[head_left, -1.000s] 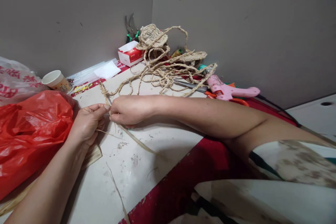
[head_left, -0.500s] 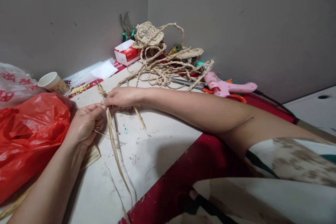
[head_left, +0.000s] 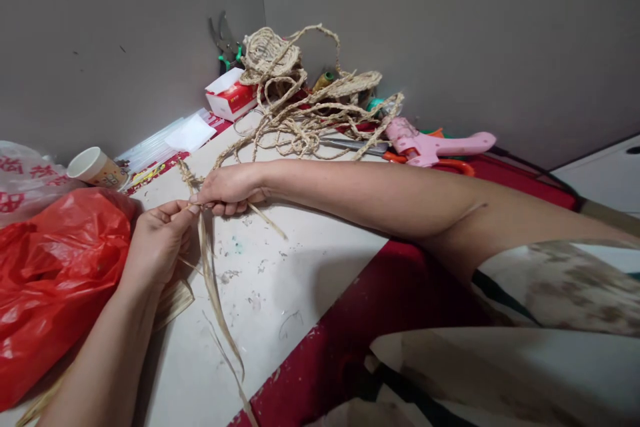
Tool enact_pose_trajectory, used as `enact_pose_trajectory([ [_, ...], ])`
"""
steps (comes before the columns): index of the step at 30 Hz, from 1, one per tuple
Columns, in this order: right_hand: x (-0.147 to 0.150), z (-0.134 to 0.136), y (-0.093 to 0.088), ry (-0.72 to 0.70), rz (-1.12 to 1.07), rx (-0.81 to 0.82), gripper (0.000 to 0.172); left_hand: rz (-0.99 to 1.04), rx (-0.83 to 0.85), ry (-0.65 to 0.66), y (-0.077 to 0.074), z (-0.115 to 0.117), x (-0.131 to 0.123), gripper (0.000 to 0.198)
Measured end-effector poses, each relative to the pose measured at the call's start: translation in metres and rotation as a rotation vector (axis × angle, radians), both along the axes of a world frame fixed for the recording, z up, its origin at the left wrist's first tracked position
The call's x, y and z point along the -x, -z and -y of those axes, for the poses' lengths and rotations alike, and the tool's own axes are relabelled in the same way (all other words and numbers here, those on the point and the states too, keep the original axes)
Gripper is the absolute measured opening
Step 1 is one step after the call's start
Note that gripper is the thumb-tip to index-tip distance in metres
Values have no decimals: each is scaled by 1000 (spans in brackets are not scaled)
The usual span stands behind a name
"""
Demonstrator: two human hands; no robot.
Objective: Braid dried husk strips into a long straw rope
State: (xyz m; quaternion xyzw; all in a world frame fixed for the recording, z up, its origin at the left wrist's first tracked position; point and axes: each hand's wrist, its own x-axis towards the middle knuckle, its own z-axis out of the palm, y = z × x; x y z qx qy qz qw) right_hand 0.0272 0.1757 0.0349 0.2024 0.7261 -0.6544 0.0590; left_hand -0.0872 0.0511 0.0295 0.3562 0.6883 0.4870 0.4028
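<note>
My left hand [head_left: 167, 233] pinches a dry plant-fibre strand [head_left: 213, 287] at the end of a braided rope. Touching it, my right hand [head_left: 230, 188] is closed on the same fibres, its fingers curled underneath. A short knotted braid [head_left: 186, 173] sticks out beyond the hands toward the cup. From the pinch, loose strands hang down over the white tabletop toward me. One stray fibre end [head_left: 270, 221] pokes out below my right wrist. The exact crossing of strands between the fingertips is hidden.
A heap of braided rope [head_left: 305, 113] lies at the back, near pruning shears [head_left: 226, 43], a red-white box [head_left: 231, 95], scissors [head_left: 357, 145] and a pink glue gun [head_left: 440, 145]. At left are a paper cup [head_left: 97, 168] and a red plastic bag [head_left: 65, 267]. Grey walls stand behind.
The view has shifted slightly. Both hands stay together at the braid's end, fingertips pinching closer. The hanging strands have drawn together and swung a little to the left.
</note>
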Motion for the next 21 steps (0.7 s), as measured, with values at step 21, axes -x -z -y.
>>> enact_pose_trajectory([
  [21, 2, -20, 8, -130, -12, 516, 33, -370, 198, 39, -65, 35, 24, 16],
])
